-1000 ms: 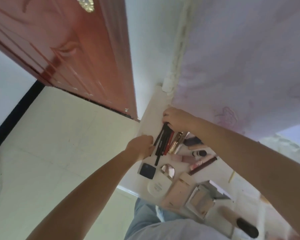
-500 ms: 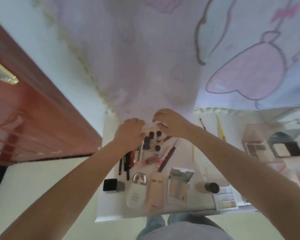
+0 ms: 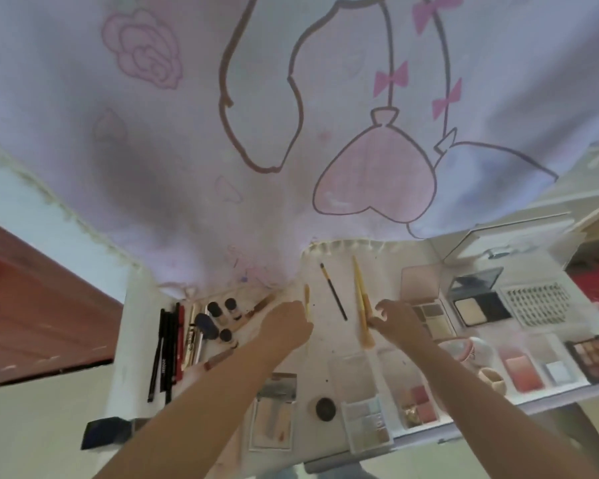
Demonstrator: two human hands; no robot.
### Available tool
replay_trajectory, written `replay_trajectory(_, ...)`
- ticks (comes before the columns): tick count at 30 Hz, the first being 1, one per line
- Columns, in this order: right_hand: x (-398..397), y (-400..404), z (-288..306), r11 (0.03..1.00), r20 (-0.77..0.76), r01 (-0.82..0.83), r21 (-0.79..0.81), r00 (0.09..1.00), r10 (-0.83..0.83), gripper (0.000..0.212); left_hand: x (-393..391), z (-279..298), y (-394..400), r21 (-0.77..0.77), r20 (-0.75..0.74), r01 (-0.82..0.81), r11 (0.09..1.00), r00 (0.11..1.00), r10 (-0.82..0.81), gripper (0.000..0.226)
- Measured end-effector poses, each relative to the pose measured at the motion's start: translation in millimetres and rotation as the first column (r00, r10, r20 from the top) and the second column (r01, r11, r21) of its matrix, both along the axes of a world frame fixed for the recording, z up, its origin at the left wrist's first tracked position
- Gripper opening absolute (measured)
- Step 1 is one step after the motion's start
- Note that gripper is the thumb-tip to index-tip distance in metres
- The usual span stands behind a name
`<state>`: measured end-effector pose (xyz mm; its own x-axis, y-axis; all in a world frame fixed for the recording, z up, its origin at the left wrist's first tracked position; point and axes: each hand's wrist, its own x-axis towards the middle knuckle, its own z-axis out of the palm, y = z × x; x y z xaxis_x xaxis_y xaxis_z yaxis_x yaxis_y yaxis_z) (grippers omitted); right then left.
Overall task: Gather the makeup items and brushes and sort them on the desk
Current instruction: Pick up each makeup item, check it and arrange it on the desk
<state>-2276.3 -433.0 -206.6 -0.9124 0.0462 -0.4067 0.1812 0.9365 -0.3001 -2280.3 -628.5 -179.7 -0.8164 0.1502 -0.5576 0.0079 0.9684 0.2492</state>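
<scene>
On the white desk (image 3: pixel 325 354), my left hand (image 3: pixel 286 326) grips a short yellow-handled brush (image 3: pixel 306 300) that sticks up out of the fist. My right hand (image 3: pixel 396 319) hovers with curved fingers, its tips touching two long yellow brushes (image 3: pixel 360 299) that lie side by side. Between my hands lies a thin black brush (image 3: pixel 333 292). At the desk's left, black and red pencils (image 3: pixel 168 350) lie in a row beside small dark-capped bottles (image 3: pixel 222 311) and a pink lip tube (image 3: pixel 220 356).
A printed pink-and-white cloth (image 3: pixel 291 133) hangs over the desk's back edge. Open palettes and compacts (image 3: pixel 478 307) fill the right side, clear cases (image 3: pixel 363 416) the front, with a round black pot (image 3: pixel 325 406). A red-brown door (image 3: pixel 32 305) stands left.
The view has swung right from the pencil row. Both hands left the bottles and pencils and moved right to the brushes; my left hand now holds a yellow brush.
</scene>
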Motion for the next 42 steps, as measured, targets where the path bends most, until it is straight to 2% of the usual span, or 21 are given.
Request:
replay_trajectory(3,-9.8,6.9,-7.5,0.987,-0.036,-0.138,0.081,0.989,0.141,0.033,-3.7,-13.6,16.7,-0.003,0.048,-0.097,0.995,0.994,0.098,0.034)
replay_trajectory(5,-20.0,9.5,-8.0,0.927,-0.082,-0.326,0.183,0.935,0.345,0.033,-6.5,-23.0,25.7,-0.030,0.067,-0.145,0.989,0.987,0.146,0.031)
replay_trajectory(7,-28.8,10.2,-12.7,0.774,-0.151,-0.542,0.327,0.779,0.609,0.033,-8.1,-30.2,32.2,-0.070,0.084,-0.189,0.979,0.977,0.195,0.029)
replay_trajectory(8,-30.6,9.2,-13.0,0.688,-0.081,-0.640,0.341,0.710,0.700,0.033,-8.6,-34.0,34.6,-0.085,0.086,-0.208,0.974,0.973,0.216,0.028)
replay_trajectory(10,-33.2,8.6,-18.6,0.540,0.127,-0.779,0.317,0.599,0.790,0.035,-8.7,-40.2,37.0,-0.087,0.085,-0.254,0.963,0.962,0.261,0.027)
replay_trajectory(11,-35.7,10.0,-21.2,0.492,0.176,-0.811,0.317,0.560,0.810,0.034,-9.0,-42.4,37.8,-0.080,0.086,-0.275,0.958,0.956,0.281,0.027)
replay_trajectory(13,-36.3,11.4,-23.6,0.404,0.155,-0.843,0.355,0.480,0.864,0.029,-10.4,-45.7,40.1,-0.075,0.095,-0.294,0.953,0.949,0.300,0.029)
replay_trajectory(15,-39.5,14.8,-29.2,0.431,-0.018,-0.820,0.376,0.458,0.889,0.025,-12.4,-48.1,41.1,-0.077,0.100,-0.316,0.946,0.941,0.322,0.030)
replay_trajectory(17,-45.0,18.2,-35.9,0.524,-0.231,-0.807,0.272,0.474,0.850,0.021,-14.0,-48.9,41.2,-0.071,0.102,-0.338,0.939,0.934,0.344,0.029)
replay_trajectory(18,-44.5,17.2,-31.3,0.583,-0.327,-0.790,0.188,0.510,0.796,0.011,-14.3,-49.0,41.2,-0.064,0.098,-0.350,0.934,0.930,0.355,0.028)
replay_trajectory(19,-44.6,14.9,-24.0,0.672,-0.437,-0.740,0.045,0.590,0.679,0.006,-14.8,-48.6,41.7,-0.056,0.094,-0.363,0.930,0.926,0.366,0.028)
replay_trajectory(20,-45.5,12.0,-12.5,0.762,-0.505,-0.634,-0.136,0.706,0.497,0.014,-15.4,-48.1,42.9,-0.043,0.096,-0.373,0.927,0.922,0.375,0.026)
replay_trajectory(21,-48.6,11.2,-1.4,0.835,-0.515,-0.468,-0.289,0.811,0.277,0.018,-17.0,-47.2,44.6,-0.024,0.099,-0.383,0.923,0.918,0.384,0.023)
replay_trajectory(23,-61.7,13.9,10.9,0.873,-0.356,-0.159,-0.460,0.934,-0.018,0.016,-24.0,-45.8,50.1,0.023,0.089,-0.413,0.910,0.908,0.410,0.012)
replay_trajectory(25,-72.2,18.2,6.3,0.904,-0.139,0.039,-0.426,0.984,-0.108,0.021,-32.9,-44.1,58.0,0.069,0.068,-0.443,0.894,0.896,0.438,0.012)
replay_trajectory(26,-76.0,18.3,4.6,0.936,-0.078,0.054,-0.348,0.993,-0.086,0.022,-37.6,-43.3,61.9,0.091,0.060,-0.456,0.885,0.890,0.452,0.016)
replay_trajectory(28,-80.6,17.1,0.4,0.985,0.005,-0.087,-0.151,0.996,0.089,0.020,-45.4,-43.3,69.0,0.126,0.055,-0.470,0.873,0.882,0.467,0.021)
replay_trajectory(31,-84.4,14.3,1.0,0.955,0.153,-0.296,0.028,0.945,0.288,0.020,-53.2,-48.4,75.4,0.168,0.078,-0.494,0.853,0.870,0.488,0.009)
replay_trajectory(34,-82.0,13.1,-4.6,0.913,0.215,-0.391,0.113,0.907,0.362,0.026,-56.4,-54.3,78.7,0.202,0.113,-0.554,0.808,0.832,0.543,0.011)
replay_trajectory(37,-75.2,12.5,-11.4,0.883,0.248,-0.441,0.162,0.884,0.396,0.038,-59.1,-57.6,80.8,0.229,0.127,-0.596,0.769,0.802,0.584,0.025)
replay_trajectory(42,-75.3,14.1,-17.3,0.840,0.256,-0.507,0.193,0.853,0.455,0.039,-65.0,-60.6,86.2,0.159,0.075,-0.570,0.806,0.821,0.566,0.032)
